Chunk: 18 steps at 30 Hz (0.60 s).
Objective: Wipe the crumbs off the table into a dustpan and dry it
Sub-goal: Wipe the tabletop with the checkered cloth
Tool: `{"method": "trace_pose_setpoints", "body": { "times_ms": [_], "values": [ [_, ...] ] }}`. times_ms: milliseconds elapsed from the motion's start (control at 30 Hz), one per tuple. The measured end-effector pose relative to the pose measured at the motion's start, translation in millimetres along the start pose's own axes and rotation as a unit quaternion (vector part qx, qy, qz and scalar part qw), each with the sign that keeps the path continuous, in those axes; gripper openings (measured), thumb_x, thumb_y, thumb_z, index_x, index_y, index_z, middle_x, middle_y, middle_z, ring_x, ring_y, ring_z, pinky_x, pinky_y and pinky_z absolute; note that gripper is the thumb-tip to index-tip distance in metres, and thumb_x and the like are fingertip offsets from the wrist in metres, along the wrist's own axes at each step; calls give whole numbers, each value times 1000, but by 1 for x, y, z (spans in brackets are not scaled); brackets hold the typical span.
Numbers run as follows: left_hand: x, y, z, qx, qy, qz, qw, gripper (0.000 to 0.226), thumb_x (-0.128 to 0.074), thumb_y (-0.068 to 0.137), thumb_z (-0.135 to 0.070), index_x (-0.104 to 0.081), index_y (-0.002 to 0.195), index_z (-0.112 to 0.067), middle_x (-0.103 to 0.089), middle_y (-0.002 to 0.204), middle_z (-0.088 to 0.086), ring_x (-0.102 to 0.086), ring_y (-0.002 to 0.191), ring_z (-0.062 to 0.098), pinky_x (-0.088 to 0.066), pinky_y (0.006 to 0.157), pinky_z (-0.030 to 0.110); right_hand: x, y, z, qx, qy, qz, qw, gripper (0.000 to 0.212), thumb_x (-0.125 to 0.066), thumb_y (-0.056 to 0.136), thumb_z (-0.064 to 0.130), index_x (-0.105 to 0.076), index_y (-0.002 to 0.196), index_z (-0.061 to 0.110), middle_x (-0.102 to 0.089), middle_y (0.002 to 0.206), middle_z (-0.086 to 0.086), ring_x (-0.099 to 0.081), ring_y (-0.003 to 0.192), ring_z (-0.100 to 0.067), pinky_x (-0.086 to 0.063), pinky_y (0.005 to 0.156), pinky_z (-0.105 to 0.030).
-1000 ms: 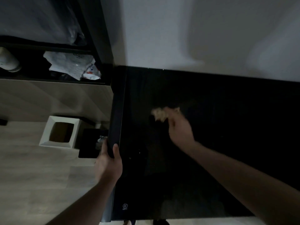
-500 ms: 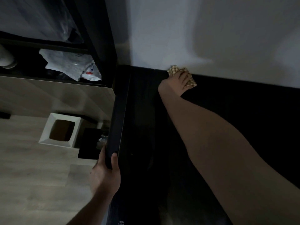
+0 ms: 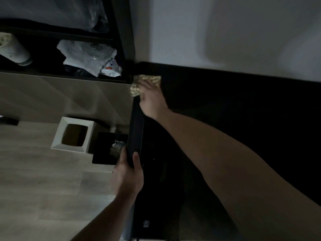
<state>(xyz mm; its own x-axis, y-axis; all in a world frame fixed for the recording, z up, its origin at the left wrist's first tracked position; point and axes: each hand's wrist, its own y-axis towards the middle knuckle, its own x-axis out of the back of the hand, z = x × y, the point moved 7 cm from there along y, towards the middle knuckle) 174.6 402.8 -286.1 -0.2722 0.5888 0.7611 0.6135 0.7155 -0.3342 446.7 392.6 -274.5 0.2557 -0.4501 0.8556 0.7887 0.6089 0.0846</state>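
My right hand reaches to the far left corner of the black table and holds a yellowish checked cloth down on the surface; the cloth sticks out past the fingers and over the left edge. My left hand grips the table's left edge, thumb on top and fingers on the outer side. Just left of that hand, below the edge, lies a flat black dustpan with some pale bits in it. Whether the left hand touches the dustpan I cannot tell. Crumbs do not show on the dark tabletop.
A white square bin stands on the pale wooden floor beside the dustpan. A dark shelf unit at the upper left holds a plastic bag and a white container. A pale wall runs behind the table.
My right hand swept the cloth from the table's middle to the back edge, then left into the far left corner. The left hand stayed on the table's edge.
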Motion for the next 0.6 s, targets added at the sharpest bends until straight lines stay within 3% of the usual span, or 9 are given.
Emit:
{"method": "trace_pose_setpoints", "body": {
  "times_ms": [100,200,300,367,467,533,600],
  "values": [
    [0,2,3,10,13,8,1000,56,-38,106,-51,-38,158,-31,-75,124,11,-73,106,38,-60,86,46,-6,-28,29,-16,71,19,997,39,-49,99,4,-61,136,2,-62,140,-15,-51,137,-33,-39,114,-45],
    [0,1,2,8,9,16,1000,55,-38,106,-50,-39,158,-31,-75,124,12,-72,108,39,-60,87,47,-6,-50,41,-50,138,95,985,36,-44,108,16,-57,139,3,-69,124,-20,-63,115,-38,-49,91,-39],
    [2,0,5,14,9,19,1000,53,-38,107,-48,-40,157,-31,-74,125,14,-71,109,41,-60,87,49,13,-70,39,-80,184,70,977,36,-44,108,16,-59,138,3,-71,117,-22,-66,109,-39,-46,83,-32],
    [1,-1,6,14,7,20,1000,53,-38,107,-47,-40,158,-30,-74,127,15,-71,111,41,-59,89,49,43,-72,16,-112,160,17,981,34,-43,108,12,-61,135,1,-70,121,-24,-66,113,-40,-48,91,-39],
    [-1,1,6,6,1,17,1000,52,-37,108,-47,-42,157,-30,-75,123,13,-71,110,41,-58,89,47,94,-57,-41,-181,82,-67,978,38,-40,108,16,-59,141,9,-69,131,-17,-63,123,-35,-39,108,-37],
    [-2,1,7,-1,-1,10,1000,51,-38,108,-45,-43,156,-29,-76,120,13,-71,109,40,-57,88,46,115,-38,-72,-186,31,-120,975,42,-39,107,21,-55,146,21,-66,138,-8,-57,133,-30,-26,121,-46],
    [-2,2,7,-4,-1,7,1000,51,-37,107,-45,-44,156,-30,-76,117,13,-71,106,40,-57,86,46,119,-14,-91,-163,-21,-131,978,47,-37,106,26,-49,151,30,-57,150,2,-47,143,-20,-15,125,-52]
  ]
}}
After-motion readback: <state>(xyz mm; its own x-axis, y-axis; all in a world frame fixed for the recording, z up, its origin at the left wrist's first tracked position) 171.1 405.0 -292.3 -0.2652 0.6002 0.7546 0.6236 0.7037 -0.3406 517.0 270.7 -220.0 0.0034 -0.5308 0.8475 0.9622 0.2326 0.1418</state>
